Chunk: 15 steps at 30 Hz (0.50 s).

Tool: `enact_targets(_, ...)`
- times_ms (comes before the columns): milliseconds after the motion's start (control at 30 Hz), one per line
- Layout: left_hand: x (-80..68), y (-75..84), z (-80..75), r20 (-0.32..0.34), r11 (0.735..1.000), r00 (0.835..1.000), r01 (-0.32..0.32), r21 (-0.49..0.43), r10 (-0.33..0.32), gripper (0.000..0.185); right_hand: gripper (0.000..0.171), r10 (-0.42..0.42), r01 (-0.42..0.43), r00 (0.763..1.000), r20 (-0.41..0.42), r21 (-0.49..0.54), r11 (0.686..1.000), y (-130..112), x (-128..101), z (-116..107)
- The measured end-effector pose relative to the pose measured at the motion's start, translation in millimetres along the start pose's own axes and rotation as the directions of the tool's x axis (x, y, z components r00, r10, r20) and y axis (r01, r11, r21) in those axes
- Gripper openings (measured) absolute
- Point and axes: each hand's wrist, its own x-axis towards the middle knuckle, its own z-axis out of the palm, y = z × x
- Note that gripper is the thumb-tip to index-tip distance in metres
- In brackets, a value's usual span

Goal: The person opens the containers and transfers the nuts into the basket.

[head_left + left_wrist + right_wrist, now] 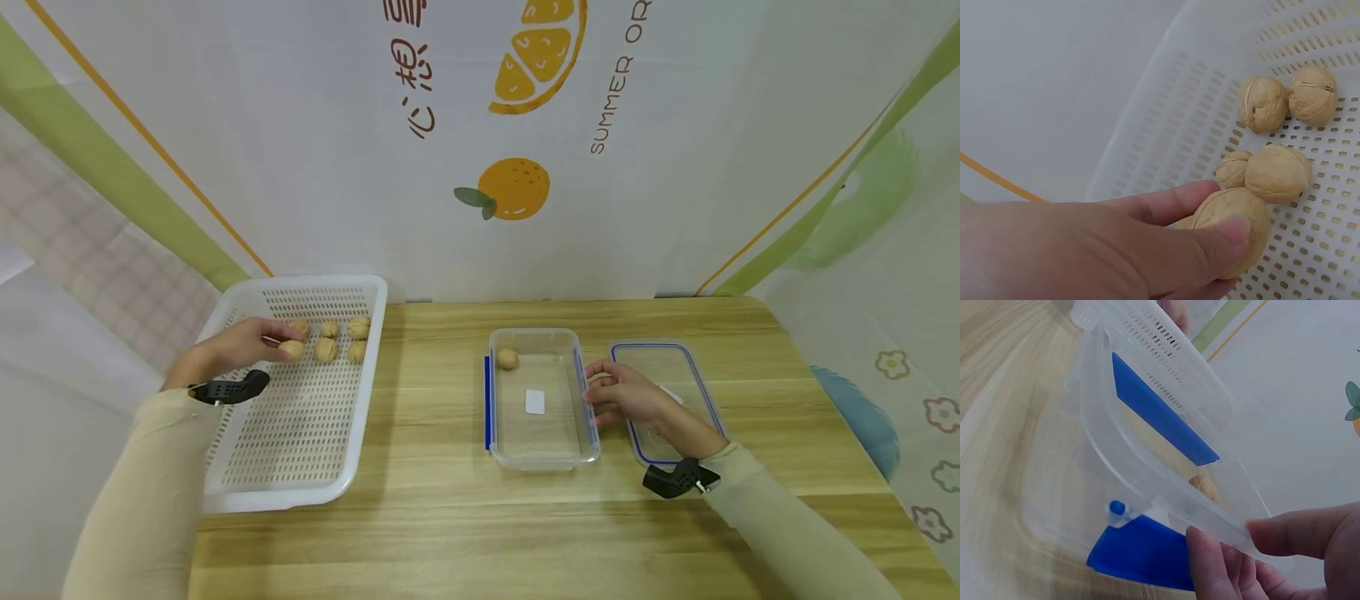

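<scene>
A white perforated basket (300, 433) stands at the table's left with several walnuts (326, 350) in its far end. My left hand (281, 343) reaches into it and pinches one walnut (1235, 225) between thumb and fingers, with other walnuts (1279, 172) just beyond. A clear plastic container (543, 454) with blue clips sits mid-table and holds one walnut (507, 358). My right hand (600, 398) grips the container's right rim (1210, 515), thumb and fingers curled on its edge.
The container's clear lid (667, 367) with a blue seal lies flat to the right, under my right wrist. A printed backdrop with oranges rises behind the wooden table (450, 517). Bare wood shows between basket and container and along the front.
</scene>
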Motion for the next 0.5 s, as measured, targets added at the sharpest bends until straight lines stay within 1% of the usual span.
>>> enact_targets(200,5.9,-7.6,2.4,-0.015,1.000,1.000,0.022,-0.008,-0.022,0.045,0.040,-0.001,0.001,1.000,-0.002,-0.001,1.000,0,1,-1)
enact_targets(400,8.8,-19.1,6.8,-0.007,1.000,1.000,0.015,-0.023,-0.015,0.043,0.043,-0.002,0.002,1.000,0.000,-0.006,1.000,0,0,0)
enact_targets(500,8.3,-22.4,8.6,-0.010,0.999,1.000,0.010,-0.038,-0.011,0.043,0.043,-0.001,0.001,1.000,-0.002,-0.005,1.000,0,-1,1)
